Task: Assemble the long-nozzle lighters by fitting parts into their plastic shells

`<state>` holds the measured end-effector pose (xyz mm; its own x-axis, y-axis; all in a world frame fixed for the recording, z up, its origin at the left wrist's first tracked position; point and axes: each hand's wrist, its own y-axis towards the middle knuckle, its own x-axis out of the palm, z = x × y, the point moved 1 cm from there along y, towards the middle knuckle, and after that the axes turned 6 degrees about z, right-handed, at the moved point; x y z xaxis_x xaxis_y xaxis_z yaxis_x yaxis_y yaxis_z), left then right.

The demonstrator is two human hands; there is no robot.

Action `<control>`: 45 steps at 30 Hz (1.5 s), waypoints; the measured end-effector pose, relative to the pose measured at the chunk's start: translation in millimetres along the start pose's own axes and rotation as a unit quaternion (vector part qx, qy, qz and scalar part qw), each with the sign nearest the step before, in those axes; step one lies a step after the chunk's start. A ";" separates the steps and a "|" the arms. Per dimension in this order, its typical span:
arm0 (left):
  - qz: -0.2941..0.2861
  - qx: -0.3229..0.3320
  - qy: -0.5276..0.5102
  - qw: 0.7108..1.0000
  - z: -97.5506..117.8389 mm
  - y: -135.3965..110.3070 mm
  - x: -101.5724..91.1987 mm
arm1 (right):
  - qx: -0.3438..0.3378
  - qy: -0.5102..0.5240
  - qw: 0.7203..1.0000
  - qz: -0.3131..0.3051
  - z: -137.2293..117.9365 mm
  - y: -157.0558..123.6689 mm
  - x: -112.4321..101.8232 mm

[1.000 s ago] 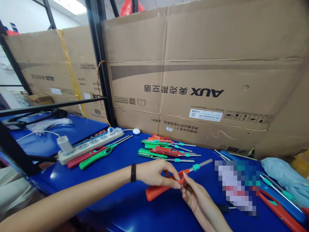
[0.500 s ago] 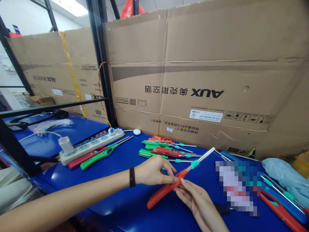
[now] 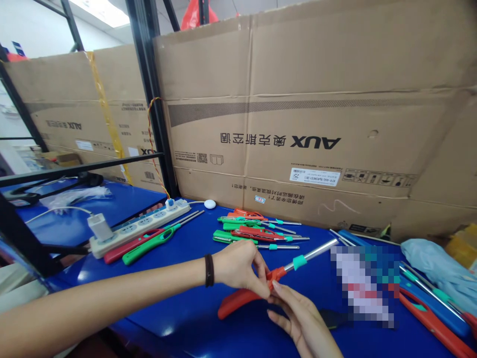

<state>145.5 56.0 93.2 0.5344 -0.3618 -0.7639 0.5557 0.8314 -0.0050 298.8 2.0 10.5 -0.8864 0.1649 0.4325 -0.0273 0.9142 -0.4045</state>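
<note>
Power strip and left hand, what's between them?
Head view: a green lighter and a red lighter lie on the blue tabletop, short of the left hand.

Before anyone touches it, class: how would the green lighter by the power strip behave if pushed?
The green lighter probably feels stiff: handle and metal tube run straight. Its broad handle, lying flat, suggests sliding rather than rolling. It is likely handle-heavy, the tube being thin.

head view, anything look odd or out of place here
The AUX carton behind the blue bench stands upside down: its logo and printed text read inverted. A blocky pixelated patch also hides part of the bench, to the right of the red lighter pinched by the left hand.
</note>
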 end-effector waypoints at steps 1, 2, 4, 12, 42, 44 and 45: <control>-0.006 0.002 0.021 1.000 0.8 0.7 0.2 | 0.006 0.001 1.000 0.005 1.4 -0.1 0.4; -0.014 0.004 0.040 0.999 1.7 1.5 0.5 | 0.013 0.003 1.000 0.005 2.9 -0.2 0.9; -0.031 0.009 0.072 0.997 3.5 3.1 1.3 | 0.023 0.012 1.000 -0.004 6.0 -0.7 1.8; -0.071 0.002 0.140 0.988 10.3 11.9 3.4 | 0.025 0.053 0.998 0.006 18.4 1.9 1.9; -0.203 -0.073 -0.056 0.975 -41.9 56.6 20.0 | 0.092 0.073 0.993 0.012 2.7 7.7 -0.4; -0.202 -0.056 -0.036 0.977 -44.4 58.0 14.9 | 0.094 0.035 0.994 0.041 -1.2 8.9 -5.0; -0.199 -0.046 -0.021 0.979 -45.5 57.9 11.9 | 0.098 0.014 0.994 0.049 -3.0 9.6 -7.9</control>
<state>155.0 119.0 54.5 0.3144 -0.6798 -0.6626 0.6669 0.6549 -0.3554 307.0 10.6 5.6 -0.8759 0.2631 0.4044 -0.0329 0.8036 -0.5942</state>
